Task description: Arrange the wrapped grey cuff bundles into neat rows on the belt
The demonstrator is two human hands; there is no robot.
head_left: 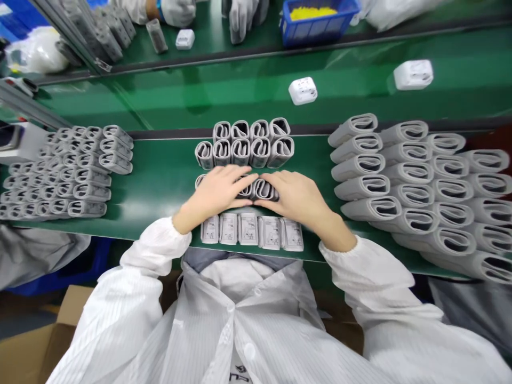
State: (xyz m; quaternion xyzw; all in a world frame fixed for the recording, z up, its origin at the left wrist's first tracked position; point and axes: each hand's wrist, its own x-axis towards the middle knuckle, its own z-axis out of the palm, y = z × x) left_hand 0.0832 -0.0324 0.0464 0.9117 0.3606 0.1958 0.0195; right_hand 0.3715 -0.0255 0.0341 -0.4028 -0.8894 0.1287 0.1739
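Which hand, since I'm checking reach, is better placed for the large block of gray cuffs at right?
The right hand, probably: it rests on the central rolled cuffs, nearer the large cuff block than the left hand, which lies farther along the belt.

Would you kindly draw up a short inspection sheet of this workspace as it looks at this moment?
Surface: green belt in front of the person, with a second green belt beyond it.
Job's things: rolled grey cuffs in a block ahead of the hands and in stacks to both sides; printed white packets in a row nearest the body.
Clutter: small white boxes on the far belt.
Hands: bare left hand and right hand rest on the cuffs, fingertips nearly meeting.
Cables: nothing seen.
Surroundings: co-worker's gloved hand, blue crate of yellow parts, cardboard box below.
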